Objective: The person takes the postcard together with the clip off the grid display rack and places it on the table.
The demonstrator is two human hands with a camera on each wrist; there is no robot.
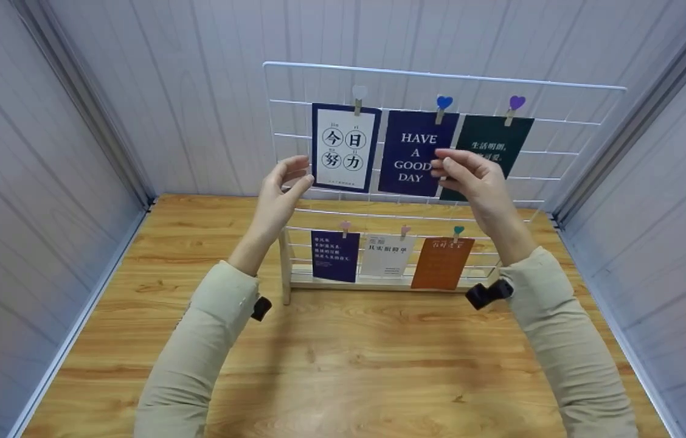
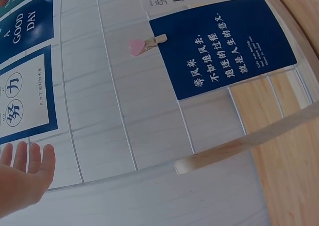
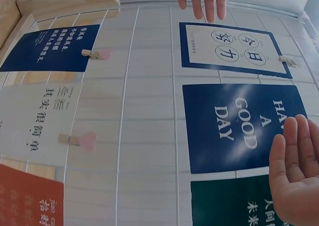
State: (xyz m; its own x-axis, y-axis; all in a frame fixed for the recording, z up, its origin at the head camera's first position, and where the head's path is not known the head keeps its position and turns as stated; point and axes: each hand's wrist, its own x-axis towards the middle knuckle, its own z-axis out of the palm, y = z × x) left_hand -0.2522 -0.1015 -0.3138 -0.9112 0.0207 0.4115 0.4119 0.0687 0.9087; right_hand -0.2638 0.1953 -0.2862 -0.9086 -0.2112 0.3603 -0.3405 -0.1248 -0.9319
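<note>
A white wire grid rack [image 1: 440,75] stands upright with two rows of clipped cards. My left hand [image 1: 282,191] is at the left edge of a white card with a blue border [image 1: 362,177], its fingers relaxed and holding nothing. My right hand [image 1: 484,185], fingers loosely extended, overlaps the dark blue "HAVE A GOOD DAY" card [image 1: 401,125] and the green card [image 1: 516,131] in the head view. It hides part of the green card's text. Heart-topped clips in white [image 1: 359,92], blue [image 1: 444,102] and purple [image 1: 517,102] pin these top cards.
Along the lower row hang a blue card [image 1: 336,271], a white card [image 1: 382,263] and an orange card [image 1: 440,271], each on a small heart clip. Wooden feet [image 1: 286,267] carry the rack on a wood-grain surface [image 1: 343,365]. Pale panels [image 1: 197,91] enclose the back and sides.
</note>
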